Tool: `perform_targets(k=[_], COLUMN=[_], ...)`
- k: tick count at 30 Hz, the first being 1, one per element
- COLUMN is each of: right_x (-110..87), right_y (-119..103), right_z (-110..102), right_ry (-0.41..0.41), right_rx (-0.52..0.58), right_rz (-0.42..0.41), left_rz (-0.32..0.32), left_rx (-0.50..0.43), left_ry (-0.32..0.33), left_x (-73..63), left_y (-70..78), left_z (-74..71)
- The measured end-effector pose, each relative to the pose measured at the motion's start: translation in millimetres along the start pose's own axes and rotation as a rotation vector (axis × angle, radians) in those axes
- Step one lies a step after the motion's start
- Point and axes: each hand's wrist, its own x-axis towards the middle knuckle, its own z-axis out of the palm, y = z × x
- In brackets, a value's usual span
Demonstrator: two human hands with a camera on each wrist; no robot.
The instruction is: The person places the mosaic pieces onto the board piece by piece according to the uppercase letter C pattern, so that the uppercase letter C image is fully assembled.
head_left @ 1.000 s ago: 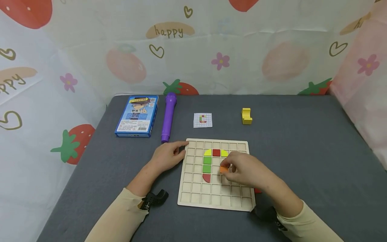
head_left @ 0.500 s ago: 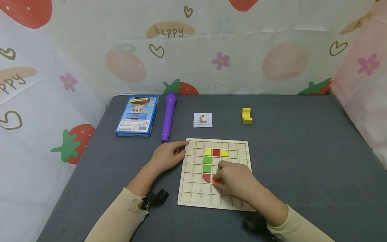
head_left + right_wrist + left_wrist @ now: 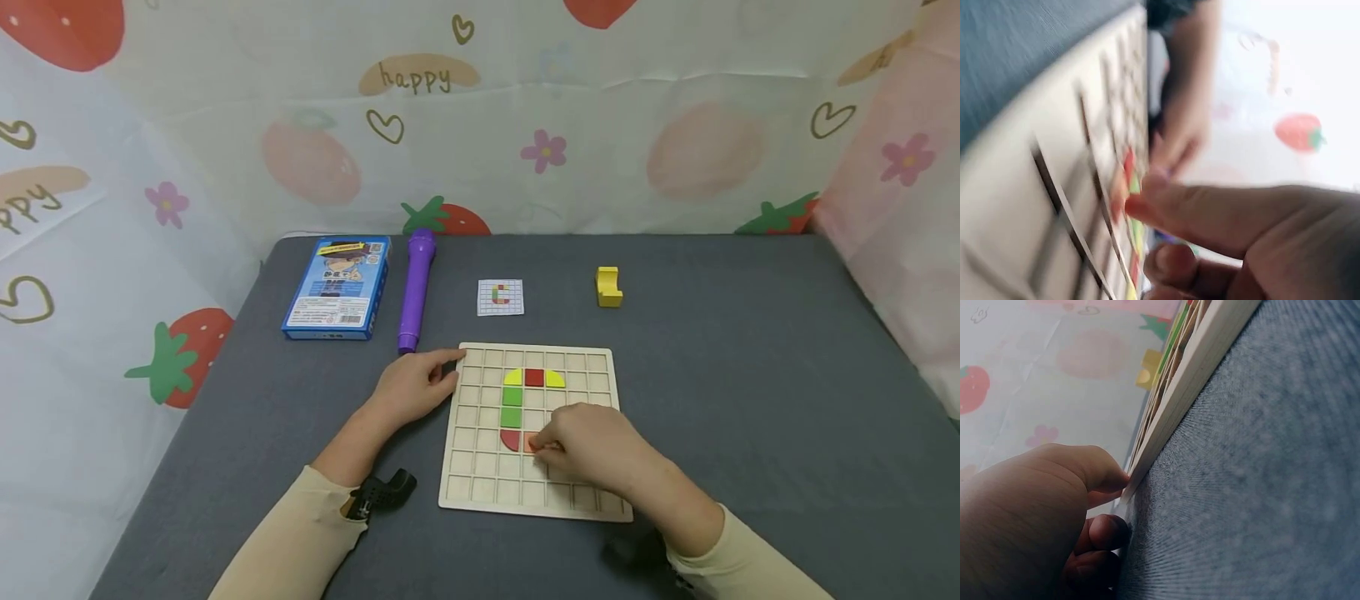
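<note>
A pale wooden grid board [image 3: 480, 490] lies on the dark table. In its cells sit a red square [image 3: 534, 377], two yellow quarter-rounds [image 3: 513, 377], two green squares [image 3: 511, 417] and a red quarter-round [image 3: 510, 439]. Beside that last piece, an orange square tile [image 3: 528, 443] looks flat in its cell. My right hand [image 3: 588, 446] reaches over the board with its fingertips touching this tile; blur hides whether they pinch or only press. My left hand [image 3: 411, 387] touches the board's upper left corner with its index finger, as the left wrist view confirms at the board's edge [image 3: 1175, 406].
Behind the board lie a small grid card [image 3: 500, 297] with a coloured pattern and a yellow notched block [image 3: 609, 287]. A purple microphone-shaped stick [image 3: 416, 292] and a blue box [image 3: 336, 287] are at the left. A printed curtain hangs behind the table.
My right hand has brought the orange tile down and left across the board, into the cell right of the red quarter-round. My left hand has stayed at the corner.
</note>
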Motion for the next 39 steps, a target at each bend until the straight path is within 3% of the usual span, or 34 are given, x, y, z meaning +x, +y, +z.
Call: perform_targets(k=[9, 13, 17, 24, 31, 35, 39], right_x=[-35.1, -55.5, -68.0, -70.5, -70.9, -70.1, -69.7], right_y=[45.7, 62.5, 68.1, 67.3, 70.6, 74.0, 77.0], right_z=[-44.7, -47.1, -34.1, -16.6, -11.7, -10.1, -11.5], right_ry=[-0.058, -0.109, -0.119, -0.002, 0.102, 0.145, 0.141], right_rx=[0.127, 0.147, 0.146, 0.038, -0.024, 0.007, 0.154], right_rz=[0.151, 0.191, 0.210, 0.188, 0.347, 0.407, 0.472], left_rz=[-0.003, 0.004, 0.000, -0.026, -0.025, -0.021, -0.028], left_rx=[-0.012, -0.016, -0.016, -0.020, -0.024, -0.019, -0.021], left_ry=[-0.005, -0.002, -0.005, -0.005, -0.007, -0.002, -0.004], left_x=[0.2, 0.5, 1.0, -1.0, 0.6, 1.0, 0.7], left_y=[-1.3, -0.7, 0.2, 1.5, 2.0, 0.9, -0.1], left_z=[-1.6, -1.6, -2.1, -1.2, 0.9, 1.5, 0.7])
